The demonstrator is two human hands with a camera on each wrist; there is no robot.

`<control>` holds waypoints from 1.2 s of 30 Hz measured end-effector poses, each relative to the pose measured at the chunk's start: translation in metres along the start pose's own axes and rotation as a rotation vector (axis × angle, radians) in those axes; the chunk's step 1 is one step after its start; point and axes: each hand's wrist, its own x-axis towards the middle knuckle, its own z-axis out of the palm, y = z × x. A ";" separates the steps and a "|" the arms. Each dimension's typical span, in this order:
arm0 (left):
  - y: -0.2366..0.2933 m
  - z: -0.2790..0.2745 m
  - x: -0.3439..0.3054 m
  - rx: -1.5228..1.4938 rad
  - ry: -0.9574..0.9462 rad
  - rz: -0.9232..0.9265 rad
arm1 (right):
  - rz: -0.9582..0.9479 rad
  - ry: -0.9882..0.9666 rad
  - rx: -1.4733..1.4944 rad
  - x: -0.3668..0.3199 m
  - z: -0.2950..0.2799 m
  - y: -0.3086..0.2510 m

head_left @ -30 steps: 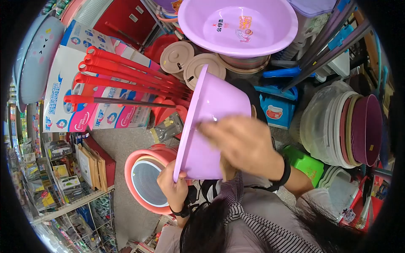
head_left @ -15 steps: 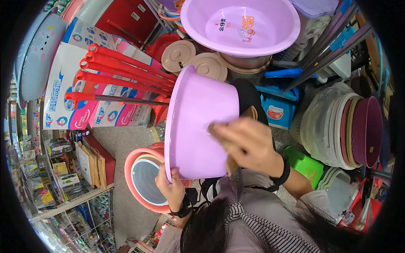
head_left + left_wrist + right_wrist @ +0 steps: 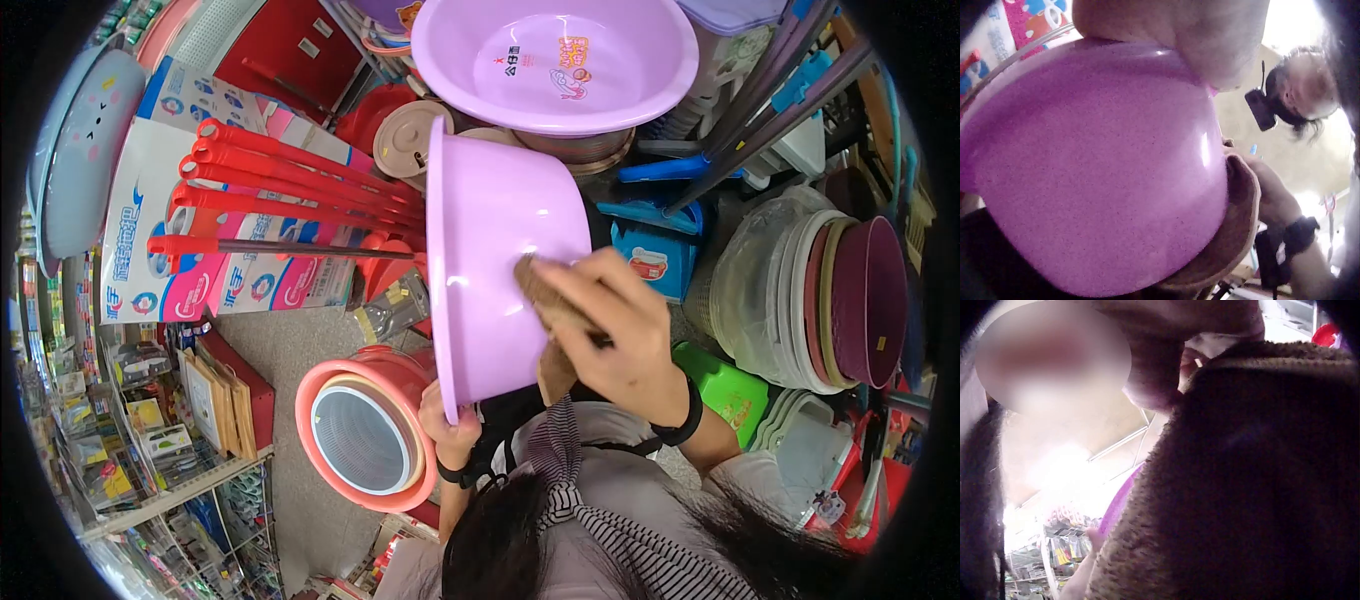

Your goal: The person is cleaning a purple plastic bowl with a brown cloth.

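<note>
A purple basin point(image 3: 500, 270) is held tilted on its side in front of the body, its rim toward the left. My left hand point(image 3: 450, 425) grips the rim at its lower end. Against the basin's outer side, my right hand point(image 3: 620, 340) holds a brown cloth point(image 3: 545, 295), which also hangs below the fingers. The left wrist view shows the basin's purple surface point(image 3: 1097, 169) close up with the cloth point(image 3: 1241, 231) along its edge. Dark, fuzzy cloth point(image 3: 1260, 475) fills much of the right wrist view.
Another purple basin point(image 3: 555, 60) lies beyond. Red-handled poles point(image 3: 290, 180) lean by boxes point(image 3: 150, 220) at the left. Nested pink and white baskets point(image 3: 360, 440) stand on the floor point(image 3: 300, 350). Stacked tubs point(image 3: 865, 300) and a green container point(image 3: 720, 390) are at the right, shelves point(image 3: 150, 430) at the left.
Since the last earlier frame, the held basin has shifted right and slightly up, the left hand with it. The right hand with the cloth has moved a little to the right along its side.
</note>
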 end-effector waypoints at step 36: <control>0.078 -0.029 0.050 0.178 -0.528 0.124 | -0.134 -0.029 0.069 0.005 0.010 -0.008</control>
